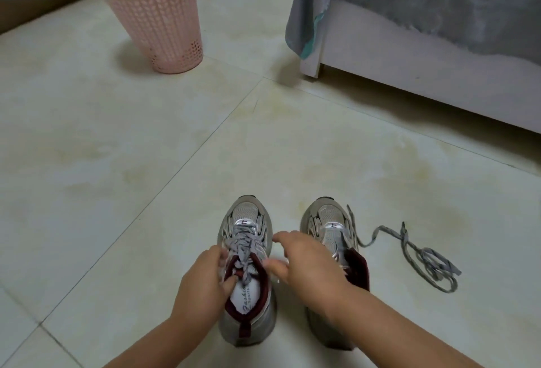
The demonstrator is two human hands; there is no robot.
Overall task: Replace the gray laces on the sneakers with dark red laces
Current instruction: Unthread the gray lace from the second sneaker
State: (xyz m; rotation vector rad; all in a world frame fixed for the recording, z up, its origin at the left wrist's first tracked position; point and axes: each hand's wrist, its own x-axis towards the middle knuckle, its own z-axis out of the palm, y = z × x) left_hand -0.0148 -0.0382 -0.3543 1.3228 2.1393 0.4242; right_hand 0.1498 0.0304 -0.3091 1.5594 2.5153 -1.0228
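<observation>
Two sneakers stand side by side on the tiled floor point(146, 162), toes pointing away from the person. The right sneaker point(330, 230) is already bare of lacing, and its pulled-out gray lace point(421, 253) lies in a loose tangle on the floor just beside it. The left sneaker point(247, 250) is still fully strung with its gray laces point(246, 243), so the step in hand looks to be stripping this second shoe. The left hand point(202, 282) grips the collar at the shoe's left side, thumb hooked into the opening — a good anchor. The right hand point(307, 262) hovers over the gap between the shoes with fingers spread and holding nothing, just short of the lace ends at the tongue. To do this well, keep the left hand pinning the shoe down, take the free ends at the top first, and work downward one crossing at a time, loosening each pair of eyelets before drawing the lace through — yanking from the top would likely bind it. No dark red laces are visible anywhere in view; a pink basket point(158, 16) stands well apart.
</observation>
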